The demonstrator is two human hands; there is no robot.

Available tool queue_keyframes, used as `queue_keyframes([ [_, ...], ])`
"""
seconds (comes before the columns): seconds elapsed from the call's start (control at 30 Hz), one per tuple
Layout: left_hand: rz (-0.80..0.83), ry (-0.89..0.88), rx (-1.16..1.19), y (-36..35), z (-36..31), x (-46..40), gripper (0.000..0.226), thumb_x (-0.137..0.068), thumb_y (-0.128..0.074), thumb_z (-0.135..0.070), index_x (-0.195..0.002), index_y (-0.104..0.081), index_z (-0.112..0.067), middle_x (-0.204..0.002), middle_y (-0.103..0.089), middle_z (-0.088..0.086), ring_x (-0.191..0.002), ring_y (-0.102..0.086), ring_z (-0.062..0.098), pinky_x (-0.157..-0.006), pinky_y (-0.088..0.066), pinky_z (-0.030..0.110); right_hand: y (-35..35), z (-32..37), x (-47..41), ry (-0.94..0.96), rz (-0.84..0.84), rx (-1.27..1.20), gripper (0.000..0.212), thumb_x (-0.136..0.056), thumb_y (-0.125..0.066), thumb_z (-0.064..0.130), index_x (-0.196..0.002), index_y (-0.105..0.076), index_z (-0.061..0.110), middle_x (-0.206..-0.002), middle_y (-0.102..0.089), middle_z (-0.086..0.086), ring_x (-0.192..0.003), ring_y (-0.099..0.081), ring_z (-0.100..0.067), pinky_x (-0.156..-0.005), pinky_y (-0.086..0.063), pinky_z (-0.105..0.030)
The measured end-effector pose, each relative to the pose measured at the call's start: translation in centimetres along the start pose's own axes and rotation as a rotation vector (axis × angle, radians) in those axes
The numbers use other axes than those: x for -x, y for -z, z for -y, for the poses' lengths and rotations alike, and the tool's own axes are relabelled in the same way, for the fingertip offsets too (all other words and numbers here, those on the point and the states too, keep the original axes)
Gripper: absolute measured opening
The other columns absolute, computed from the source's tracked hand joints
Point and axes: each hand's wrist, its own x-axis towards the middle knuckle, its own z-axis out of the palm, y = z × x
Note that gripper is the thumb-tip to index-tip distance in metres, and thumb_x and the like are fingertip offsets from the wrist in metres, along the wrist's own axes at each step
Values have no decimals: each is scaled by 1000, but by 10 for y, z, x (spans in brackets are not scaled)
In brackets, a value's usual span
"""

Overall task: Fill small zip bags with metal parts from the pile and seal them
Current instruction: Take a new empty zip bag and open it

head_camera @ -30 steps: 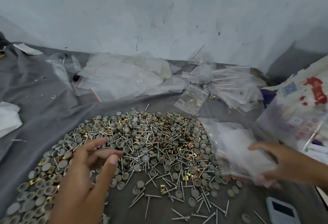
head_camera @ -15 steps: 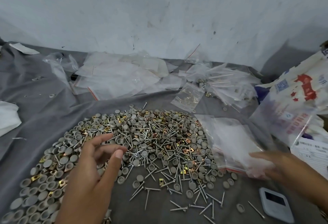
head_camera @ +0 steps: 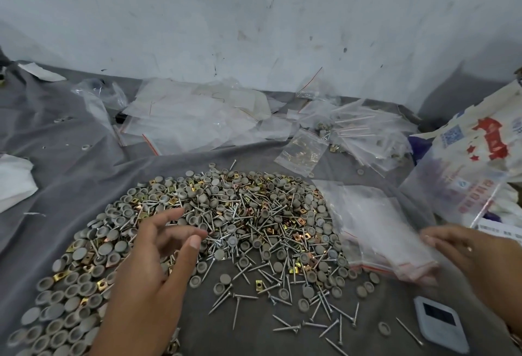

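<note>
One stack of zip bags [head_camera: 375, 228], red-striped mouths toward viewer, right hand [head_camera: 469, 254] gripping.

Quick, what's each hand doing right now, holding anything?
Left hand: open, fingers loosely spread above the pile of grey caps, screws and brass clips, holding nothing.
Right hand: gripping the stack of clear red-striped zip bags.

L hand [head_camera: 147, 276] hovers palm-down w/ fingers loosely spread & thumb out, holding nothing, while R hand [head_camera: 463, 257] reaches in from the right edge, fingers slightly curled, thumb underneath, blurred.
</note>
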Motion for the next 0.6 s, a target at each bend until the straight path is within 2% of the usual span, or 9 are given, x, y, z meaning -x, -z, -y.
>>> queue_keyframes([
  [0.03,3,-5,-2,0,1,0,35,-84,-53,-48,-118,-48,-40,-100,-71,-28,-103,-60,-11,-83,-45,28,4,15,-1,-49,-64,-125,19,-83,-62,51,-95,-64,66,-92,-70,29,-84,-68,-3,-75,-55,-21],
  [0.1,13,-14,-3,-3,0,1,33,-86,-53,-49,-117,-50,-40,-101,-71,-28,-102,-60,-9,-80,-47,29,5,52,-3,-73,-172,-319,20,-69,-68,53,-89,-71,55,-84,-73,23,-76,-69,-4,-62,-55,-16],
  [0.17,41,-27,1,-9,-3,4,21,-91,-52,-53,-111,-54,-44,-99,-71,-25,-99,-63,-6,-74,-52,29,-11,94,-5,-62,-170,-484,27,-63,-72,56,-87,-74,44,-76,-74,15,-65,-69,-1,-51,-52,-11],
  [0.23,106,-47,-5,-17,-11,10,13,-92,-55,-55,-101,-58,-47,-90,-69,-20,-87,-66,0,-64,-53,21,-41,144,-2,-33,-48,-617,25,-66,-77,53,-85,-73,37,-74,-74,11,-60,-67,0,-51,-48,-9],
  [0.33,180,-104,-14,-28,-17,16,23,-78,-60,-61,-91,-61,-42,-78,-64,-18,-72,-62,1,-58,-46,13,-90,209,3,59,128,-653,13,-81,-79,38,-80,-69,30,-75,-73,14,-63,-68,-1,-55,-50,-13],
  [0.47,125,-59,18,-26,-11,13,33,-70,-70,-60,-83,-58,-32,-75,-64,-8,-66,-60,5,-59,-47,16,-117,239,3,53,156,-815,16,-84,-78,36,-82,-65,26,-75,-73,8,-63,-68,-4,-56,-50,-15],
  [0.6,66,-36,-71,-17,-6,10,35,-64,-71,-63,-88,-58,-40,-78,-69,-16,-68,-64,5,-58,-50,20,-124,240,7,-68,320,-1144,29,-73,-79,41,-83,-67,16,-73,-73,-4,-58,-67,-11,-52,-51,-19],
])
